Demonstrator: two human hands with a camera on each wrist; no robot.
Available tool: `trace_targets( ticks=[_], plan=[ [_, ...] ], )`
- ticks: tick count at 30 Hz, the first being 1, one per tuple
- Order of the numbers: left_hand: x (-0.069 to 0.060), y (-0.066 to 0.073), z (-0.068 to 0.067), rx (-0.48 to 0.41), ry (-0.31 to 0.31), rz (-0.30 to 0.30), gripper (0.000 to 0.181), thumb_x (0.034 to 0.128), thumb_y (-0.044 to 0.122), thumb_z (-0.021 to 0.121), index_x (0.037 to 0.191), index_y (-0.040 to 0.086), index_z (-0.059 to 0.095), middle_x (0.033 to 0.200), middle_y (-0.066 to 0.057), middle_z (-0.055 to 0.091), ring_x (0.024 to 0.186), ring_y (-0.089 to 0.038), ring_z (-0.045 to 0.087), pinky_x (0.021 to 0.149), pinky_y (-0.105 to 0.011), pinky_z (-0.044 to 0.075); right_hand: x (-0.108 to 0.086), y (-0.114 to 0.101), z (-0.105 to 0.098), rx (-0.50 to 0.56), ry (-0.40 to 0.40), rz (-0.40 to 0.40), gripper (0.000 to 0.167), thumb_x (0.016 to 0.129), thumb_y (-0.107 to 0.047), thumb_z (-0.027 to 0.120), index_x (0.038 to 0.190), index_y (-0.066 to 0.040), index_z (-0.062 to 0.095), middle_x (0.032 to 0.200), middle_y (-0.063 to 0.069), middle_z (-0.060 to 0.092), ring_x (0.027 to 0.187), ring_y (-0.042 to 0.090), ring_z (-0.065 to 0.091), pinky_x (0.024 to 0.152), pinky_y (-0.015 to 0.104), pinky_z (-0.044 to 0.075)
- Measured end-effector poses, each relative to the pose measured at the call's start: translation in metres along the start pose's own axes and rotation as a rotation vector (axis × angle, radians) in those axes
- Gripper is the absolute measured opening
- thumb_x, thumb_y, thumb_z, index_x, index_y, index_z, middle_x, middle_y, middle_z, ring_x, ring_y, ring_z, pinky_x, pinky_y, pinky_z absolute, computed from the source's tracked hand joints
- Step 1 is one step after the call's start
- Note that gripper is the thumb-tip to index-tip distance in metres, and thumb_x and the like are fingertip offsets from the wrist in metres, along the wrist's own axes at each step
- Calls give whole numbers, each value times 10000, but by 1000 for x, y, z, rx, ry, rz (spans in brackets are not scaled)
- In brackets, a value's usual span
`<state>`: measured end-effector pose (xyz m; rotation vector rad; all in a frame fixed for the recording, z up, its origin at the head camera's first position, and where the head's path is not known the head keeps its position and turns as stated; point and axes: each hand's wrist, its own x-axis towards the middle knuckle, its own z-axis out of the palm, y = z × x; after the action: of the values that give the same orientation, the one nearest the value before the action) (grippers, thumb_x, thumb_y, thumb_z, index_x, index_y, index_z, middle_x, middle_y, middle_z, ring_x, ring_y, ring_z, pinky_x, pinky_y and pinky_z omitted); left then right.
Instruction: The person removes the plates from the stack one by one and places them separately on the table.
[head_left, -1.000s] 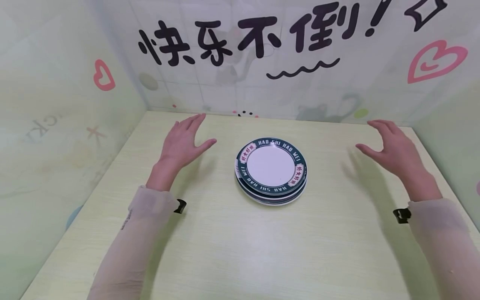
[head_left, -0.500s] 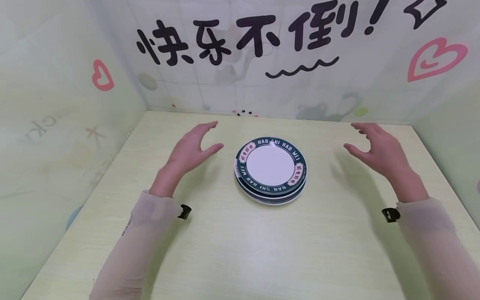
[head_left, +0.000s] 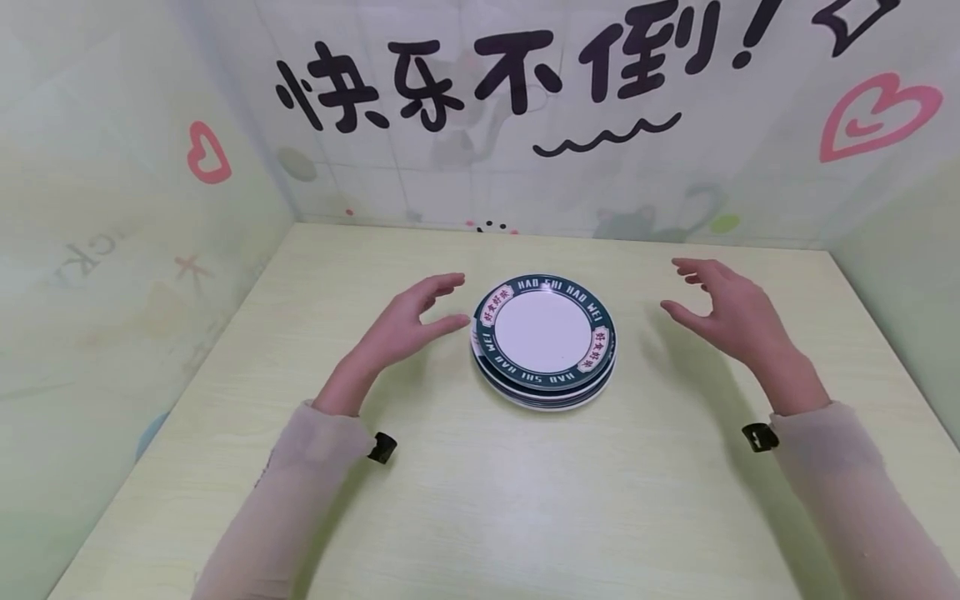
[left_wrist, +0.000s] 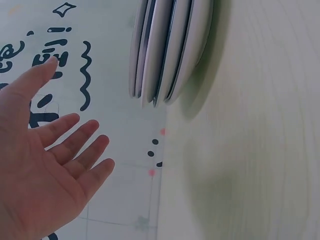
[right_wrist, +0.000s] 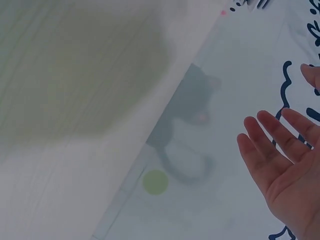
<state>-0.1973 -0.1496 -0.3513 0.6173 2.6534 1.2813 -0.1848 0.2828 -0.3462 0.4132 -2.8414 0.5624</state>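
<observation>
A stack of several round plates lies on the table, the top one white with a dark green lettered rim. In the left wrist view the plates show edge-on, one above another. My left hand hovers just left of the stack, thumb and fingers apart, its thumb tip close to the rim. Over the table on the right, my right hand is held off the stack by a wider gap, fingers spread and palm facing inward. Neither hand holds anything.
The pale wooden table is enclosed by a back wall with large black characters and side walls with printed drawings. Dark straps show at both cuffs.
Both hands have moved inward toward the plates, the left one rightward and slightly nearer to me, the right one leftward. The stack has stayed put.
</observation>
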Motion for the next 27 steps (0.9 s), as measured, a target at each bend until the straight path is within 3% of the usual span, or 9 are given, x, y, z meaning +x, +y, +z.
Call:
trace_targets(
  ticks=[10,15,21,27],
  plan=[
    [-1,-1,30,-95,-100,-31,890,878,292,764,1586,140,246,1660,-47,241,1548,-253,200,1264,-449,246,-1,-13,10,35,-54,6,602,908,-320,711,1416,-74,502,1309,189,626,1167,393,605,938,594,503],
    [-2,-2,41,-97,-143,-63,1047,833,296,809,1613,161,123,1692,-46,111,1567,-262,115,1261,-450,239,-3,-16,14,56,-66,6,576,909,-319,709,1397,-73,527,1301,177,639,1158,386,613,937,571,513],
    [-3,-3,48,-111,-179,-62,1139,806,264,837,1615,134,45,1697,-67,38,1571,-256,75,1260,-446,242,-3,-21,21,72,-76,-8,564,906,-311,715,1389,-79,538,1303,159,647,1155,373,621,941,553,518],
    [-2,-5,51,-77,-183,-75,1175,790,267,849,1613,114,25,1696,-101,24,1572,-285,44,1276,-473,160,-4,-27,28,92,-88,-19,560,906,-315,717,1384,-80,545,1309,148,648,1152,365,625,947,542,526]
  ],
)
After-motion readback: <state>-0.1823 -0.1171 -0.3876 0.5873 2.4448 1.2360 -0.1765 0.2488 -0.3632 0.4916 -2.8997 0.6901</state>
